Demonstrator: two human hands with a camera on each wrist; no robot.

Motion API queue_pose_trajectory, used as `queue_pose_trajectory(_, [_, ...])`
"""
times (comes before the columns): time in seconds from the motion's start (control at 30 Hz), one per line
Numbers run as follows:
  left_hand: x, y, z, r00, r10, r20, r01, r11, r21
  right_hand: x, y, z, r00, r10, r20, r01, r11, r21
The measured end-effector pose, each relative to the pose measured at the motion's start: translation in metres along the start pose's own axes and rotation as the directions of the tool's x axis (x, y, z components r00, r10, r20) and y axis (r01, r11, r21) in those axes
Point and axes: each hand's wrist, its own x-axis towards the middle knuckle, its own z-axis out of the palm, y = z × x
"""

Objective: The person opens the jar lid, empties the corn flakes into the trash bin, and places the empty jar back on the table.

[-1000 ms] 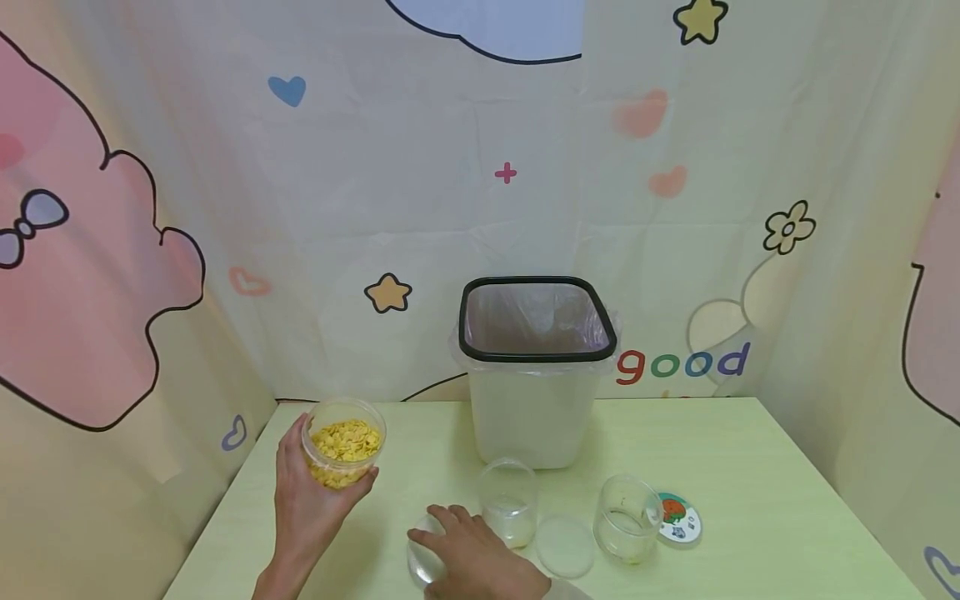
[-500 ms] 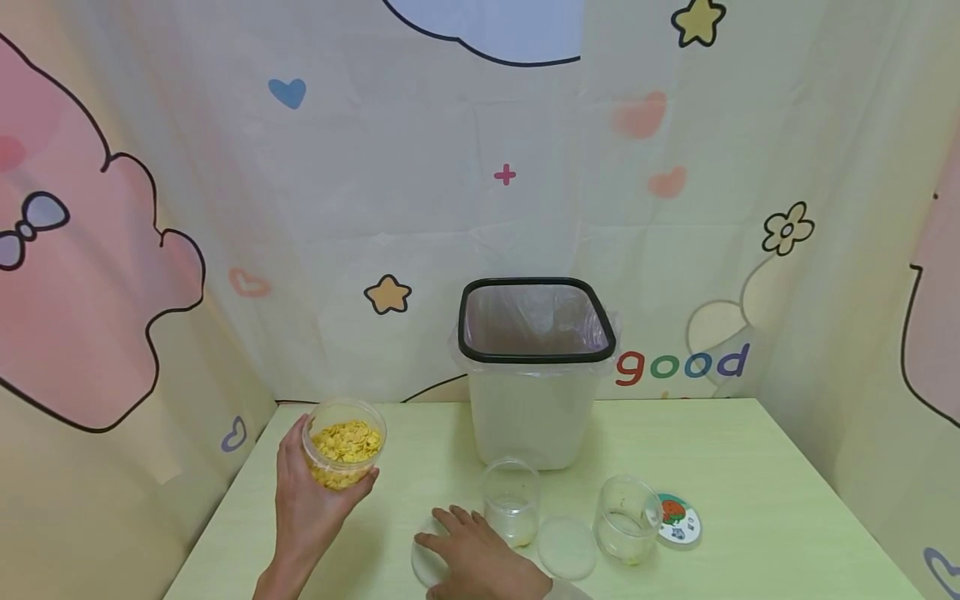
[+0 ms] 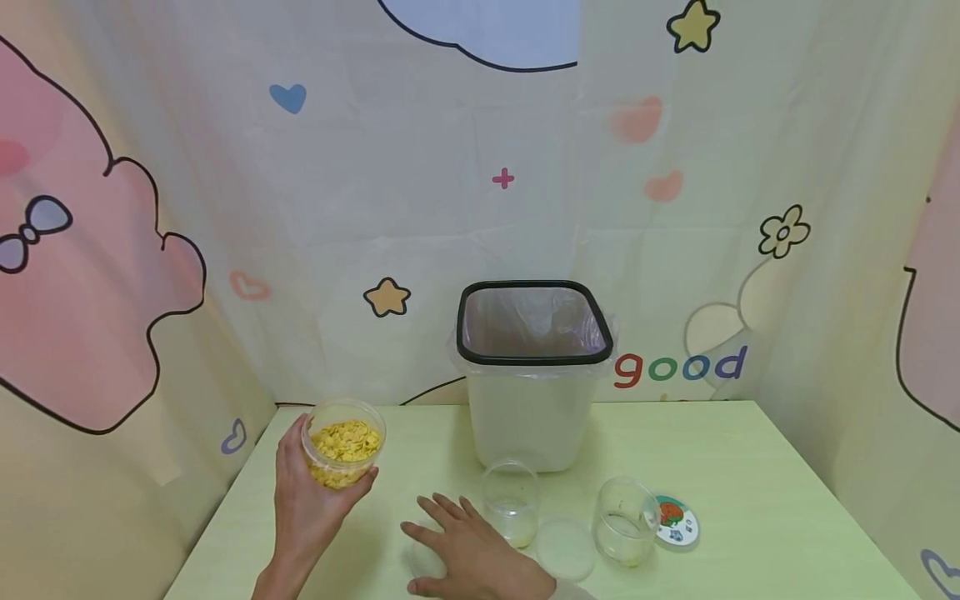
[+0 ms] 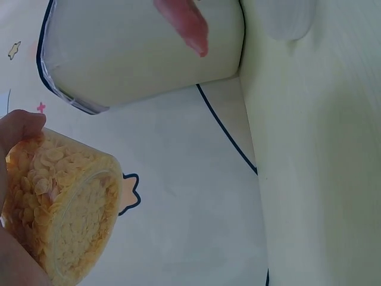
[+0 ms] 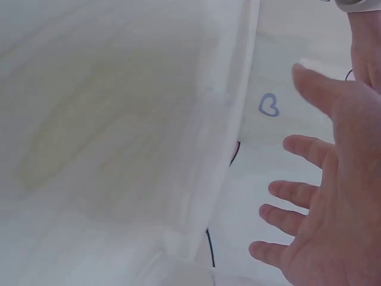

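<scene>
My left hand (image 3: 311, 504) grips a clear plastic jar (image 3: 326, 479) part filled with yellow corn flakes (image 3: 348, 440), raised at the left with its open mouth tipped toward me. In the left wrist view, fingers wrap the side of this jar (image 4: 83, 220), its base turned to the camera. My right hand (image 3: 483, 554) hovers palm down with fingers spread and holds nothing. Beneath its fingers lies a clear round lid (image 3: 422, 563), partly hidden. The right wrist view also shows the right hand (image 5: 333, 202) with its fingers apart.
Right of my right hand stand a clear jar (image 3: 512, 508), a flat translucent lid (image 3: 565, 552) and another clear jar (image 3: 624, 533). Behind that jar is a round lid (image 3: 678, 523) with a colourful picture. A lined white bin (image 3: 532, 421) with a black rim stands at the back.
The clear lid under my right hand went from tilted to flat. My right fingers have let go and spread apart. The left hand and its jar have stayed still.
</scene>
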Motion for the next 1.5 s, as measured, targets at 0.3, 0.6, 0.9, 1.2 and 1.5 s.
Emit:
queue_pose_trajectory(0.3, [0.004,0.002,0.0,1.0,0.01,-0.002,-0.01,1.0,-0.001,-0.004,-0.003,-0.01,0.995,-0.075,-0.065,0.074,0.997,-0.008])
queue_pose_trajectory(0.6, [0.007,0.006,0.001,1.0,0.015,-0.004,-0.015,1.0,-0.007,-0.012,-0.005,-0.028,0.981,-0.124,-0.146,0.114,0.991,-0.076])
queue_pose_trajectory(0.9, [0.013,0.014,0.004,0.999,0.042,0.008,-0.042,0.999,-0.022,-0.025,-0.004,-0.049,0.965,-0.12,-0.234,0.092,0.988,-0.126])
queue_pose_trajectory(1.2, [0.018,0.023,0.01,0.998,0.062,0.008,-0.062,0.997,-0.039,-0.041,0.007,-0.073,0.953,-0.065,-0.297,0.045,0.996,-0.071])
queue_pose_trajectory(1.5, [0.022,0.033,0.017,0.996,0.09,0.0,-0.089,0.993,-0.081,-0.054,0.019,-0.094,0.915,-0.05,-0.4,0.02,0.997,-0.078])
